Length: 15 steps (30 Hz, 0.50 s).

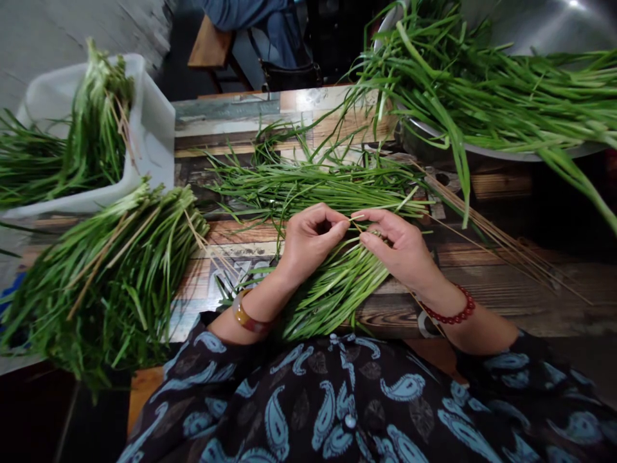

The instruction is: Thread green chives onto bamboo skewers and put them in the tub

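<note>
My left hand [313,238] is closed in a pinch, thumb against forefinger, on a thin straw strand [357,225]. Facing it, my right hand [400,247] has its fingers curled, with the thumb and forefinger at the same strand. Directly beneath both hands lies a bunch of garlic chives [337,283], pale stem ends toward the upper right and green leaves toward my body. Just beyond my hands is a loose pile of chives [318,186] spread sideways on the table. My palms and the strand's lower part are partly hidden.
Tied chive bunches [120,263] are heaped at the left. Behind them a white plastic tub [157,122] holds more. A metal basin [573,26] overflows with chives at the upper right. Long dry straws [491,225] lie on the plank-patterned table [482,283]. Another person's leg [284,38] shows beyond.
</note>
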{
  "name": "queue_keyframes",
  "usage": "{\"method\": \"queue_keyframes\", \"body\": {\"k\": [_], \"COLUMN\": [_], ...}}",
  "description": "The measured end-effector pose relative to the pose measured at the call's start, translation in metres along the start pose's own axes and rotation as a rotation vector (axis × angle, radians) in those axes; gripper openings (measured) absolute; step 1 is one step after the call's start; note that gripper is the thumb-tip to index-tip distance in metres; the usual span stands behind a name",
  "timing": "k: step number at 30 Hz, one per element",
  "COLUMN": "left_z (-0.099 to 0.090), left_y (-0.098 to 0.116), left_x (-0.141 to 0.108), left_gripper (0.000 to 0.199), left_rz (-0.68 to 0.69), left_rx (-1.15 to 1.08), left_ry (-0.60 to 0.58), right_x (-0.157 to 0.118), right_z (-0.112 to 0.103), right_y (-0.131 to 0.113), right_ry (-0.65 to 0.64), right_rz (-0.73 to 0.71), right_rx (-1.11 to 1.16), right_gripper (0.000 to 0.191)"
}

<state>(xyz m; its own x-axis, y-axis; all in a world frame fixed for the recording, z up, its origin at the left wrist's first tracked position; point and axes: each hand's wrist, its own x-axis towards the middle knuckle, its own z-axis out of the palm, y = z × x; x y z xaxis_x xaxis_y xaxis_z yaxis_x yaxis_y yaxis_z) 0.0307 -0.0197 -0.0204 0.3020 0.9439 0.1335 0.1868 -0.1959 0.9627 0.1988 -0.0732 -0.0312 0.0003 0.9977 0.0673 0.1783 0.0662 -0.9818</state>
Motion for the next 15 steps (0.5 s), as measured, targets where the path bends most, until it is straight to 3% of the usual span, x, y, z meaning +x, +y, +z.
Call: {"method": "queue_keyframes", "body": {"k": [15], "left_z": [0.0023], "left_y": [-0.0020], "left_x": [-0.0001], "left_gripper": [0.013], "left_rz": [0.285], "left_rx": [0.193], "left_ry": [0.031], "right_x": [0.0014], "right_z": [0.0009], "right_y": [0.0002], "right_ry": [0.006], "right_rz": [-0.019], "right_rx": [0.021], "right_gripper": [0.025]}}
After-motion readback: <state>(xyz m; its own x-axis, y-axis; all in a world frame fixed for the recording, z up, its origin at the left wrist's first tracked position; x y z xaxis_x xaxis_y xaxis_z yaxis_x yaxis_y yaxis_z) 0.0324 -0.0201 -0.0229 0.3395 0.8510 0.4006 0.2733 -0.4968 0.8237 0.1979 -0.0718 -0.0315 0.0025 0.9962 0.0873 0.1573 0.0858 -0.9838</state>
